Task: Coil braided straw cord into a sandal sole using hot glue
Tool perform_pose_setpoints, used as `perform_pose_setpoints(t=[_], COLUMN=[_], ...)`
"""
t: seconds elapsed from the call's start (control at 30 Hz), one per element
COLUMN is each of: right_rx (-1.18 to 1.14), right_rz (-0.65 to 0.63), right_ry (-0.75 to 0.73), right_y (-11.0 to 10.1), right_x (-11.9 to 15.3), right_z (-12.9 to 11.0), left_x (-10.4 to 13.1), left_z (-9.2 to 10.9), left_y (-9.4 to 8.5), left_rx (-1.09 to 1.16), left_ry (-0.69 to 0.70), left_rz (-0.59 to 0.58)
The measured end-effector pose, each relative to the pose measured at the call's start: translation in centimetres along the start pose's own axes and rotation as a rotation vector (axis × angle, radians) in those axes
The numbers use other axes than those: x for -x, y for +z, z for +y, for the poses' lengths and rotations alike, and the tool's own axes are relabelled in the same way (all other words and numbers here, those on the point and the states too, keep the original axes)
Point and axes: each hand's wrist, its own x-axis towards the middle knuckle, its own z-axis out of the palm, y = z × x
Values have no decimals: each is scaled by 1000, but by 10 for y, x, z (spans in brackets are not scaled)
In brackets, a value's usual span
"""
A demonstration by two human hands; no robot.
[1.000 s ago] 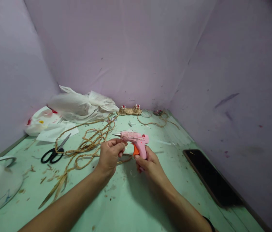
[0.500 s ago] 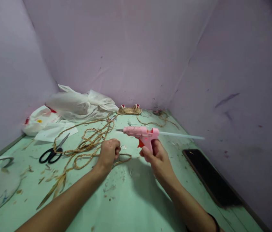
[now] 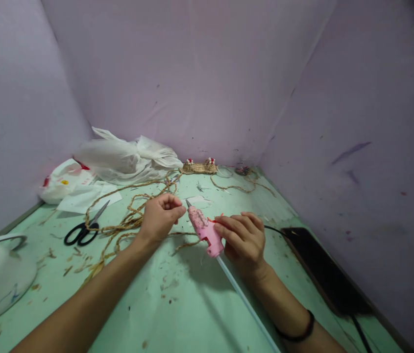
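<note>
My right hand [image 3: 242, 241] grips a pink glue gun [image 3: 198, 220], tilted so its metal nozzle points up and to the left. A long translucent glue stick [image 3: 245, 299] runs out of its back end toward the bottom of the view. Just left of the nozzle is my left hand [image 3: 160, 216], its thumb and forefinger pinched together. Anything between those fingertips is too small to make out. Braided straw rope [image 3: 133, 215] lies in loops behind and under my left hand, with one end below the glue gun.
Black-handled scissors [image 3: 86, 229] lie at the left, near a white rounded object [image 3: 3, 279]. White plastic bags [image 3: 129, 159] are against the back wall beside a woven straw piece [image 3: 199, 168]. A dark flat phone-like object [image 3: 324, 269] lies along the right wall.
The glue gun has swung from level to tilted, its back end now toward me and its nozzle by my left fingertips. My left hand has moved slightly up, fingers turned to the nozzle.
</note>
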Motion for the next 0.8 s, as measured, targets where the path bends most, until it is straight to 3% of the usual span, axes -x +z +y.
perform_pose_setpoints(t=[0.17, 0.27, 0.33, 0.53, 0.8], right_rx=[52, 64, 65, 56, 46], right_rz=[15, 15, 9, -5, -8], right_ry=[-57, -72, -78, -82, -80], right_y=[-1, -1, -2, -2, -2], right_x=[-3, -5, -6, -7, -5], right_z=[-4, -5, -6, -7, -7], left_x=[7, 7, 5, -2, 3], left_z=[17, 17, 14, 14, 16], left_y=[-8, -12, -15, -21, -20], left_rx=[-155, -422, -596, -699, -948], left_ry=[281, 639, 829, 912, 922], left_rz=[-201, -320, -314, -187, -289])
